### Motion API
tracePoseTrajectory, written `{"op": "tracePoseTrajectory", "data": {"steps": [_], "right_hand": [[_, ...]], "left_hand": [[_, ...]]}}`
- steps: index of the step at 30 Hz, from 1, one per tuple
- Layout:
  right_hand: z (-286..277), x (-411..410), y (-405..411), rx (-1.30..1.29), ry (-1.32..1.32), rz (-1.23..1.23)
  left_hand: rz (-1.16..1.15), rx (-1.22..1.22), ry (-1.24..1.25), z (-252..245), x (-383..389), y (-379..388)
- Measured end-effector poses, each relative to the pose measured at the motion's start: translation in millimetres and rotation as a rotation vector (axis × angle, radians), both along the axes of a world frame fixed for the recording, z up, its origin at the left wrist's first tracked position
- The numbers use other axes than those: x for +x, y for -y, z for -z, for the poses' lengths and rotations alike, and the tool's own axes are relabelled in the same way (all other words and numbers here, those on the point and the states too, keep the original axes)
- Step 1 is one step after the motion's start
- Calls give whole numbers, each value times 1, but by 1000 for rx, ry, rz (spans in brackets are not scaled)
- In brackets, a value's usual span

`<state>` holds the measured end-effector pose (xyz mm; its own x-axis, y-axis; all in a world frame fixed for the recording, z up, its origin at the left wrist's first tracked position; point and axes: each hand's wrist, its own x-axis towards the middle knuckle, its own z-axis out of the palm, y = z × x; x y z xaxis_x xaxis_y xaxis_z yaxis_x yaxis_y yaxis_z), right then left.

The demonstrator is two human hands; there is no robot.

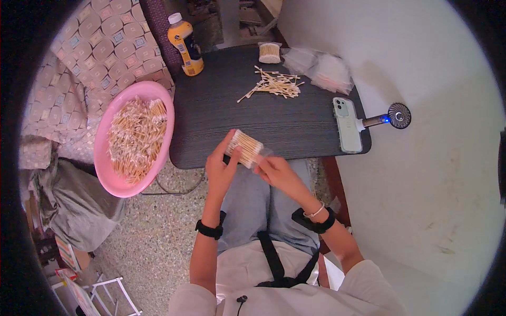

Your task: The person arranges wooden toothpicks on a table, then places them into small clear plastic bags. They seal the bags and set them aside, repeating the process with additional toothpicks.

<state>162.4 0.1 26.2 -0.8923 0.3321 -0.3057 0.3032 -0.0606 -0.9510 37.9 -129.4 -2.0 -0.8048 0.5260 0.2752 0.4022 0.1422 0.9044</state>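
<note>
A bundle of cotton swabs [248, 147], with wooden sticks and white tips, is held tilted over the near edge of the black table [237, 114]. My left hand [222, 162] grips its left end between thumb and fingers. At the right end, my right hand [278, 172] pinches a clear plastic bag [265, 153] close against the bundle. How far the bag covers the swabs cannot be made out. Farther back on the tabletop lies a loose pile of cotton swabs [278, 83]. Behind that pile stands a bagged swab bundle [269, 53].
A pink basin [103, 158] full of loose swabs sits left of the table. Clear plastic bags [330, 71] lie at the back right. A phone [348, 126] and small fan [399, 115] are at the right edge, beside a wall [415, 177]. A yellow bottle [185, 45] stands back left.
</note>
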Motion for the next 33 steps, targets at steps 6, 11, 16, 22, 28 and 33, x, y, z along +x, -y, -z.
{"op": "tracePoseTrajectory", "data": {"steps": [6, 11, 16, 22, 28, 33], "right_hand": [[-3, 7, -2, 45, 1, 34], [4, -1, -2, 115, -38, 47], [1, 0, 0, 100, -83, 64], [8, 2, -2, 203, -106, 96], [7, -4, 1, 422, -138, 132], [13, -3, 1, 392, -163, 135]], "left_hand": [[-21, -42, 23, -3, 3, 1], [-19, -28, -18, -1, 1, -1], [-26, -12, 15, 2, 0, 0], [-32, -2, 20, -2, 2, -1], [-48, -32, -22, -4, 1, -1], [-35, 100, 93, 0, 2, -2]]}}
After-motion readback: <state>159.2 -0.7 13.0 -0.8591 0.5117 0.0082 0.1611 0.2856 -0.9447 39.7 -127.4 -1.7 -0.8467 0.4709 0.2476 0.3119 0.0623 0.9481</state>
